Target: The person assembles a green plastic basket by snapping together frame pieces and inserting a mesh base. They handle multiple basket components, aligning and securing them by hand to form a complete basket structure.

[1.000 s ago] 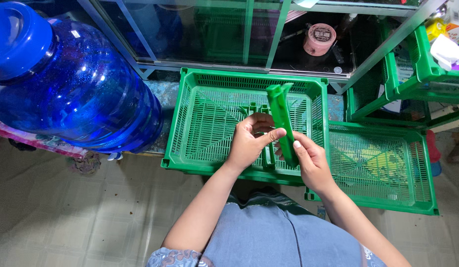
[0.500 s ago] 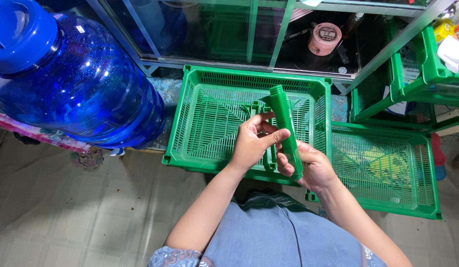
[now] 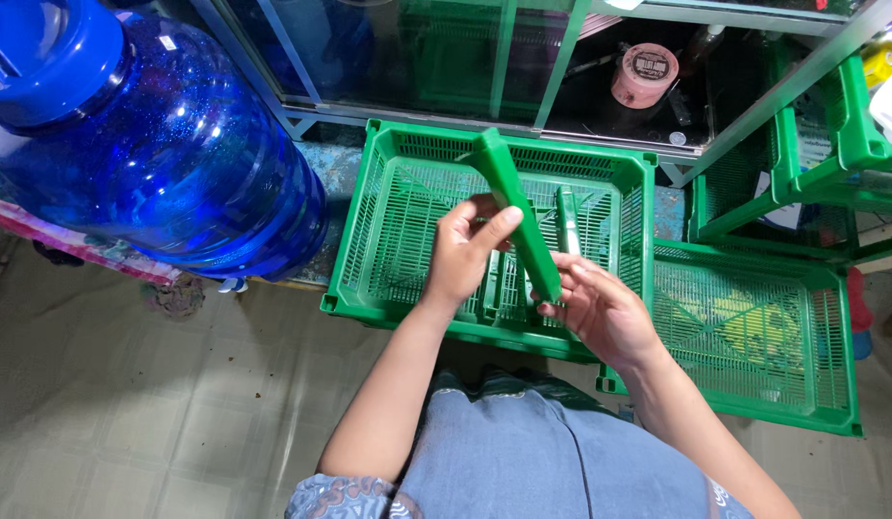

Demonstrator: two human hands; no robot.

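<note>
left hand (image 3: 462, 258) is curled round the middle of a long green plastic post (image 3: 516, 213), thumb on top and fingers wrapped behind, so it's gripping it firmly. right hand (image 3: 600, 312) sits at the post's lower end w/ fingers half bent against it, pinching that end between thumb and fingertips; both hands are on the same piece. the post runs at a slant, upper end pointing away from the person twd the far rim of the basket, lower end near the right palm, and it's held up in the air above a green slatted plastic basket (image 3: 393, 216), not resting in it. inside the basket, just right of the post, another green post (image 3: 567, 219) lies on the slatted floor, and more green pieces show beneath the hands, partly hidden. a 2nd green basket (image 3: 763, 336) sits to the right, touching or overlapping the 1st at the corner, can't tell which. big blue water jug (image 3: 148, 144) stands at left, near the 1st basket. behind the baskets is a glass-fronted cabinet (image 3: 446, 58) w/ a pink round tub (image 3: 644, 75) inside. person's lap in blue denim (image 3: 552, 461) fills the bottom, over a pale tiled floor (image 3: 129, 404).
</note>
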